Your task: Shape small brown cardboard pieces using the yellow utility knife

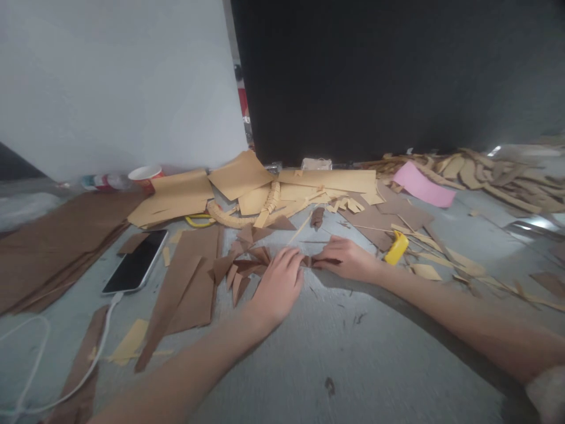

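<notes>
At the middle of the grey table, my left hand [279, 284] is closed with its fingertips on a small brown strip [306, 261] that looks like thin paper or leather. My right hand [346, 259] pinches the strip's other end, and a dark fold shows along its fingers. Most of the strip is hidden under the fingers. Just left of my left hand lies a pile of pointed brown cut pieces [238, 272]. A small rolled brown piece [316, 217] sits beyond both hands, near a thin tan strip [300, 228].
A phone [136, 262] with a white cable [99, 353] lies left, beside larger brown sheets [194, 294]. Tan sheets [241, 175] and a paper cup [145, 174] stand along the back. Right are a yellow tool [397, 247], a pink sheet [424, 185] and heaped strips [489, 176].
</notes>
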